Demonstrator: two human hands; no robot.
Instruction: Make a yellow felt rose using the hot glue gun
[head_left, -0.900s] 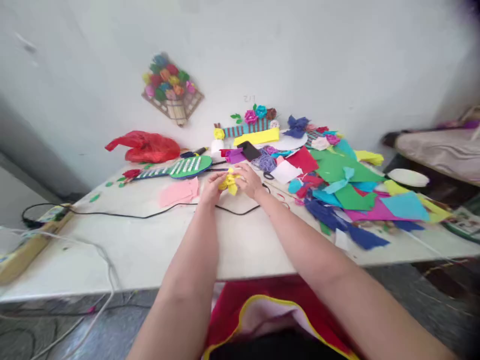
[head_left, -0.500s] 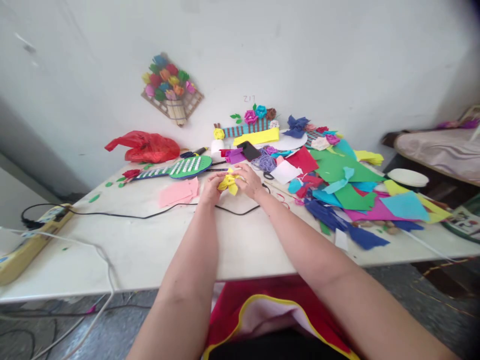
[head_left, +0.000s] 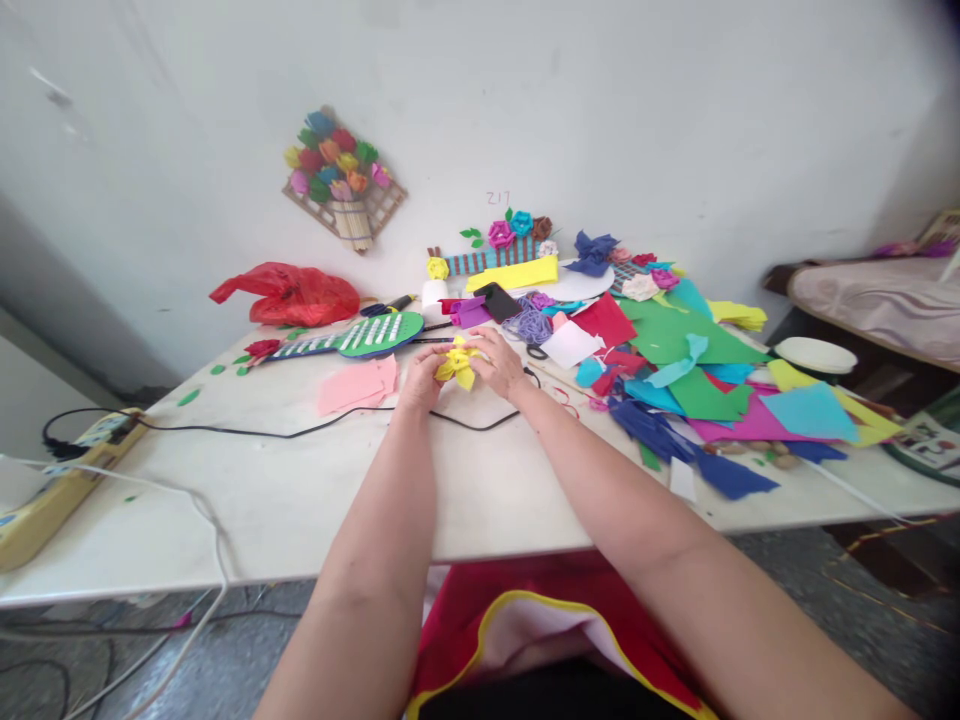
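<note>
Nearest: both forearms reach in over the table [head_left: 277, 510], wrists angled inward so the hands meet on one small piece. That piece is the yellow paper flower [head_left: 460, 367], mid-table between the hands, just beyond the black cable [head_left: 292, 434]. Can't tell if it touches the tabletop.

Left hand [head_left: 421, 380]: fingers bunched, pinching the flower's left side. Right hand [head_left: 498, 370]: fingers curled close together, pinching from the far right. Exact thumb contact too small to read. Two-sided hold looks meant to steady thin paper without crushing it; front petals show uncovered.

Cable crosses under the forearms from the power strip [head_left: 75, 490] side, slack on the table. Pink sheets [head_left: 356, 386] lie flat near the left hand, likely for easy reach. Coloured paper pile [head_left: 690, 335] sits off to the right, overlapping sheets, probably pushed there for working room.

Farther: green guitar-shaped piece [head_left: 384, 334] flat, facing up; yellow paper strip [head_left: 517, 274] near the wall; red plastic bag [head_left: 300, 297] slumped beside it all. Paper-flower bouquet [head_left: 341, 165] up on the wall, off the work surface.
</note>
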